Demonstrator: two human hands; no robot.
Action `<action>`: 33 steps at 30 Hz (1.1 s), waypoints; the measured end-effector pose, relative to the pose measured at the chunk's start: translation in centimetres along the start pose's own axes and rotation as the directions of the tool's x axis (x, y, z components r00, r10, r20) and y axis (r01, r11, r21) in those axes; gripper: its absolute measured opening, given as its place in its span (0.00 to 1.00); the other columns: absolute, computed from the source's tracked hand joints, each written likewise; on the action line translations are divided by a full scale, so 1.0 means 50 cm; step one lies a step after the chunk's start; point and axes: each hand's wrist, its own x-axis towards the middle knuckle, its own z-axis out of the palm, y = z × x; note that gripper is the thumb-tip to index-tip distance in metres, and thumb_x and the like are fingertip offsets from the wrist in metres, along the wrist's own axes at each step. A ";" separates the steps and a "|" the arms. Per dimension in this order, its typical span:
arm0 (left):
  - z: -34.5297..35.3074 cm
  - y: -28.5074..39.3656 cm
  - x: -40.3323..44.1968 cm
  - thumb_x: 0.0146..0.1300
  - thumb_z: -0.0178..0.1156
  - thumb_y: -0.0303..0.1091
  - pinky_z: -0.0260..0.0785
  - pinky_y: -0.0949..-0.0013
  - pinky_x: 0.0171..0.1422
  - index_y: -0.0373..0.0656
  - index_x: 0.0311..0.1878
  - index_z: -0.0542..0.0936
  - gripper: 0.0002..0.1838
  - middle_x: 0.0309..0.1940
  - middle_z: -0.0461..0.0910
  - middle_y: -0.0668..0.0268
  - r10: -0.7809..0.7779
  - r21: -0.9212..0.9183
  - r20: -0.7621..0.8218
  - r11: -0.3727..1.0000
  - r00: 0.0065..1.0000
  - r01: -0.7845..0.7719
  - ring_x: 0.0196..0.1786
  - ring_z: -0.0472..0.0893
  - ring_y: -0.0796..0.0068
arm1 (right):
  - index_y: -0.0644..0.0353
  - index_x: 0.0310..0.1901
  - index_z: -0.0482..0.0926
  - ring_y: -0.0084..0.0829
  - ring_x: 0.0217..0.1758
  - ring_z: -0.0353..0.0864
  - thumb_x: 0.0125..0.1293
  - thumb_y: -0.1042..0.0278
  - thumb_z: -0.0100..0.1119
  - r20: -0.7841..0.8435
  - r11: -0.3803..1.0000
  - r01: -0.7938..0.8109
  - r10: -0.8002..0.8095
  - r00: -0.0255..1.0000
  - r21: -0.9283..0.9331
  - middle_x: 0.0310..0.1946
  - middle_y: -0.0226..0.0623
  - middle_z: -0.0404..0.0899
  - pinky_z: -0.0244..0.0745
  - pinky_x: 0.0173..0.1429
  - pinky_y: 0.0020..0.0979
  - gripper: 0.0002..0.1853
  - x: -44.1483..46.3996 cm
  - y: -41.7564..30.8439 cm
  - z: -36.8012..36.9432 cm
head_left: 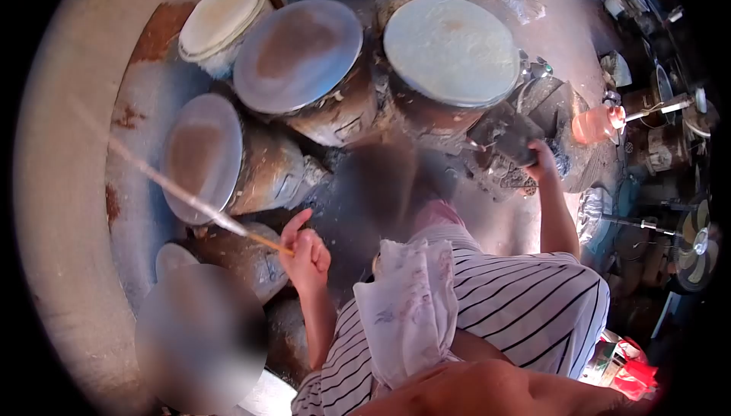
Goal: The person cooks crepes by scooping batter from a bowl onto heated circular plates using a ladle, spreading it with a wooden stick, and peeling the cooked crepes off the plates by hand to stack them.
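My left hand (pixel 306 255) is closed round the thin end of a long stick (pixel 179 192), which reaches up and left past a round metal plate (pixel 202 159) on a drum-like base. The index finger is raised off the stick. On the right, my right hand (pixel 542 162) grips the edge of a dark, flat block (pixel 512 136) above a dusty, cluttered surface. Between my hands is a dark, blurred patch whose nature I cannot make out. A white cloth (pixel 407 302) hangs in front of my striped clothing (pixel 525 302).
Several round lids top drum-like bases, among them a pale lid (pixel 451 51) and a brown-stained one (pixel 297 54). A pink container (pixel 598 124) stands at the right, with a fan (pixel 694 245) below it. A blurred disc (pixel 194 340) is at the lower left.
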 end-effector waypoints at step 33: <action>-0.337 -0.711 -0.875 0.55 0.60 0.35 0.76 0.61 0.27 0.34 0.55 0.71 0.25 0.30 0.75 0.57 -0.241 -0.217 -0.781 0.970 -0.577 -0.111 0.20 0.74 0.67 | 0.51 0.58 0.70 0.47 0.35 0.81 0.64 0.72 0.46 -0.303 0.765 0.600 0.644 -0.703 0.235 0.30 0.48 0.80 0.73 0.39 0.43 0.20 -0.770 0.841 0.368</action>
